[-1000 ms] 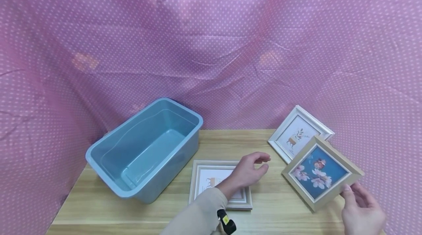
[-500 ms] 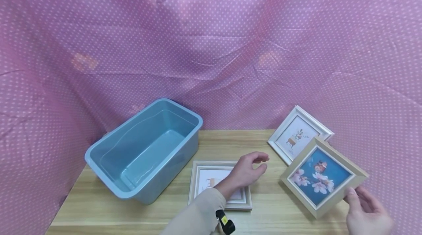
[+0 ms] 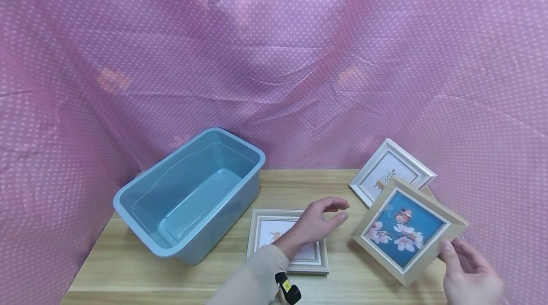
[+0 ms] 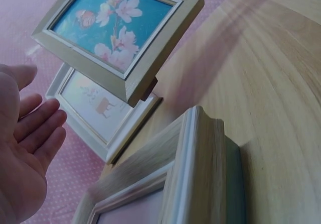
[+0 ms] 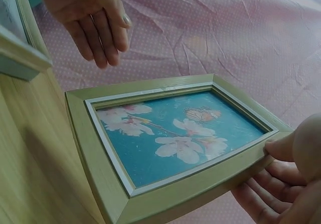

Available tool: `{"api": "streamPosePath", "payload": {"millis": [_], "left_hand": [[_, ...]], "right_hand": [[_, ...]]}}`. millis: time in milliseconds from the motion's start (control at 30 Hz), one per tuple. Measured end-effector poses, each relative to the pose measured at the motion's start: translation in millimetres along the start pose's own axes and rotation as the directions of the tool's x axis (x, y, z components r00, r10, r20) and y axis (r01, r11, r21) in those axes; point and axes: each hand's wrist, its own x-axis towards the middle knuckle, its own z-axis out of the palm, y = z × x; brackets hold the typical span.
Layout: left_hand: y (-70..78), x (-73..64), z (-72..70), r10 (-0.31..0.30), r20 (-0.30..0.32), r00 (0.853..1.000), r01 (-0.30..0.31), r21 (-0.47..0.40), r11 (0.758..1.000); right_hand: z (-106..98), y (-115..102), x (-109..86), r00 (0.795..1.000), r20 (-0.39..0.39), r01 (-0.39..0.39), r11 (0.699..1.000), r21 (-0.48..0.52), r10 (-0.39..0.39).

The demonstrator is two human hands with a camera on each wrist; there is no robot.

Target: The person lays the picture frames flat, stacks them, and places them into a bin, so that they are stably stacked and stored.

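Note:
My right hand (image 3: 473, 271) pinches the lower right edge of a beige picture frame (image 5: 95, 158) with a blue flower-and-butterfly print, thumb on the front and fingers beneath. In the head view it is tilted and raised off the table. My left hand (image 3: 318, 219) hovers with relaxed fingers, holding nothing, between that frame and a second beige picture frame (image 3: 261, 233) lying flat beneath my left forearm. Behind the held one, a white picture frame (image 3: 370, 179) with a plant drawing is partly covered from view. The left wrist view shows the left palm (image 4: 20, 169) with loose fingers.
A deep blue-grey plastic bin (image 3: 231, 205) stands at the left of the wooden table (image 3: 299, 183). Pink dotted cloth (image 3: 274, 72) hangs behind and along both sides. A black strap device (image 3: 288, 288) sits on my left wrist.
The held picture frame first shifts slightly right, then back left, covering more of the white frame's drawing. My left hand stays nearly still.

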Motion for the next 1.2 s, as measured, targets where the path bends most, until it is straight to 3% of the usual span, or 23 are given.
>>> {"api": "streamPosePath", "payload": {"millis": [133,500,733,867,1200], "left_hand": [[-2.5,-1.8,-3.9,0.019,0.014,1.0,-0.019,0.005,1.0],[-4.6,-6.6,-15.4,0.008,0.058,0.998,-0.008,0.009,1.0],[-10.0,-8.9,-24.2,0.046,0.098,0.994,-0.048,0.019,0.999],[-12.4,-11.4,-31.1,0.034,0.11,0.993,-0.038,0.031,0.999],[-16.3,-19.6,-47.8,-0.035,0.109,0.993,0.034,0.015,0.999]], "right_hand": [[7,0,-2.0,0.999,0.023,0.022,0.998,0.063,-0.024],[24,-13,-3.0,0.995,0.092,-0.024,0.991,-0.132,0.036],[39,-17,-6.0,0.992,0.126,-0.027,0.999,0.028,0.023],[46,-18,-6.9,0.989,0.15,-0.017,0.995,0.098,0.003],[64,-26,-11.3,0.977,0.212,0.007,1.0,-0.014,-0.004]]}}
